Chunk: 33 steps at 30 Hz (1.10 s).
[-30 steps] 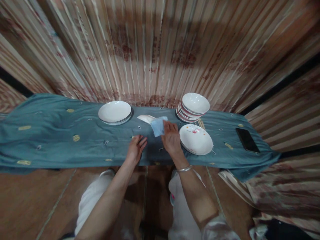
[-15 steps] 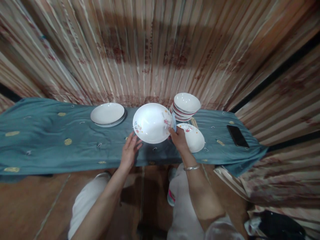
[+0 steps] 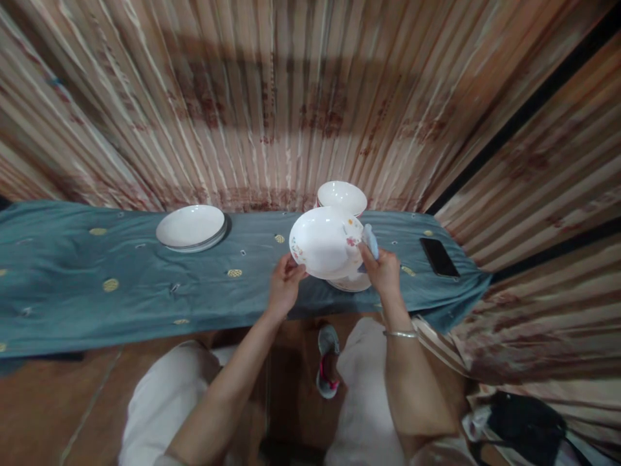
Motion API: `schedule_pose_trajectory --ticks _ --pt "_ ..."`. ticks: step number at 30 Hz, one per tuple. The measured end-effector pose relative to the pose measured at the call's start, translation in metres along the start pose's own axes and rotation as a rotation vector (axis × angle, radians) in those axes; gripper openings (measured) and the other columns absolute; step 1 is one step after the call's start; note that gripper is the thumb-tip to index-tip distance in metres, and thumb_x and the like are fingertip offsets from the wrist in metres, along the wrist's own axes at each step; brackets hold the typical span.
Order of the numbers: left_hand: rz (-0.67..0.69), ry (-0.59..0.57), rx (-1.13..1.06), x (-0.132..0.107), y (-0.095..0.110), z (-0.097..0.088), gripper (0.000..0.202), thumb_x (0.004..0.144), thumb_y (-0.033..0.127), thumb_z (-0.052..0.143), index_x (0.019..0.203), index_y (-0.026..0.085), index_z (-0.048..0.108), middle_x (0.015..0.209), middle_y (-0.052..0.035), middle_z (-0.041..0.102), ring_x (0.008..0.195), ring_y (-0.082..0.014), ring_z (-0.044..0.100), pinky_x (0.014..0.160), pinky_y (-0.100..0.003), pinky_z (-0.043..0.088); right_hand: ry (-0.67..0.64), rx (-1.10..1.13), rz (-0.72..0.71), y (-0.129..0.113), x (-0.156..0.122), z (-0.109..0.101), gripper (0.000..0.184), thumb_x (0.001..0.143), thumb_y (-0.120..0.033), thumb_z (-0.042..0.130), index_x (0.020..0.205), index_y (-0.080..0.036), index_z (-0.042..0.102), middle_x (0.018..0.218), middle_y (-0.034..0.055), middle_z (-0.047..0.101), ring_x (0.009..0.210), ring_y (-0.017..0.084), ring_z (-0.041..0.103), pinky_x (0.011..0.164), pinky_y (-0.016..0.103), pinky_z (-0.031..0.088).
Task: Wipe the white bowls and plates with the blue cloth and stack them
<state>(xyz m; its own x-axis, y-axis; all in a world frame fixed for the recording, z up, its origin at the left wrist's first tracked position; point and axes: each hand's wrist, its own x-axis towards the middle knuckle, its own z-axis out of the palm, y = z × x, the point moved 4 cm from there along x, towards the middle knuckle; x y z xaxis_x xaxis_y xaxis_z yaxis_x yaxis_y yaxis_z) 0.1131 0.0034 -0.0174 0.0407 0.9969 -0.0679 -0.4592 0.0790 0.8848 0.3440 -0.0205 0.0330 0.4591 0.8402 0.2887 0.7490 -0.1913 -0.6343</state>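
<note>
A white plate (image 3: 324, 243) with small flower prints near its rim is held above the bench between both hands. My left hand (image 3: 283, 286) pinches its lower left rim, thumb on top. On the right rim, my right hand (image 3: 384, 275) grips the plate, with a light blue cloth (image 3: 371, 241) at its fingers. Below the held plate, another white plate (image 3: 355, 283) lies on the bench, mostly covered from sight. Just behind is a stack of white bowls (image 3: 342, 197), its lower part hidden by the held plate.
White plates (image 3: 191, 226) are stacked at left on the bench's teal cloth (image 3: 145, 285). A black phone (image 3: 438, 257) lies toward the right end. Pleated curtains (image 3: 291, 97) hang behind and at right. On the floor at lower right is a dark bag (image 3: 526, 424).
The held plate has moved right, over the plate on the bench. My left hand has gone from open fingers beside the rim to a pinch on it. The camera view has shifted slightly right.
</note>
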Motion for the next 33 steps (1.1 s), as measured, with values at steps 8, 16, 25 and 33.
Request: schedule_pose_trajectory --ticks 8,16,25,33 --pt "0.041 -0.110 0.319 0.018 -0.032 0.036 0.023 0.067 0.022 0.080 0.083 0.021 0.062 0.074 -0.0003 0.066 0.065 -0.0145 0.060 0.065 -0.027 0.051 -0.078 -0.237 0.148 0.056 0.010 -0.018 0.039 0.084 -0.044 0.061 0.056 -0.017 0.066 0.055 0.0089 0.065 0.062 0.021 0.065 0.053 0.025 0.032" --pt "0.042 -0.110 0.414 0.017 -0.042 0.040 0.024 0.064 0.021 0.083 0.078 0.022 0.063 0.071 -0.0015 0.066 0.065 -0.0175 0.059 0.067 -0.030 0.049 -0.154 -0.345 0.182 0.078 0.010 -0.017 0.042 0.086 -0.048 0.062 0.057 -0.018 0.066 0.056 0.0082 0.065 0.059 0.019 0.064 0.053 0.026 0.033" --pt "0.000 -0.128 0.586 0.015 -0.046 0.040 0.021 0.073 0.027 0.077 0.081 0.020 0.059 0.066 -0.0002 0.063 0.057 -0.0160 0.061 0.056 -0.028 0.049 -0.224 -0.536 0.100 0.083 0.010 -0.006 0.035 0.090 -0.044 0.061 0.078 -0.014 0.077 0.081 0.0184 0.076 0.081 0.027 0.073 0.061 0.027 0.040" --pt "-0.080 -0.108 0.555 0.015 -0.054 0.041 0.039 0.078 0.020 0.072 0.112 0.015 0.052 0.069 0.0053 0.061 0.047 -0.0111 0.060 0.041 -0.021 0.044 -0.294 -0.599 0.110 0.074 0.008 -0.004 0.035 0.094 -0.041 0.057 0.093 -0.012 0.077 0.094 0.0220 0.076 0.092 0.031 0.073 0.068 0.030 0.043"
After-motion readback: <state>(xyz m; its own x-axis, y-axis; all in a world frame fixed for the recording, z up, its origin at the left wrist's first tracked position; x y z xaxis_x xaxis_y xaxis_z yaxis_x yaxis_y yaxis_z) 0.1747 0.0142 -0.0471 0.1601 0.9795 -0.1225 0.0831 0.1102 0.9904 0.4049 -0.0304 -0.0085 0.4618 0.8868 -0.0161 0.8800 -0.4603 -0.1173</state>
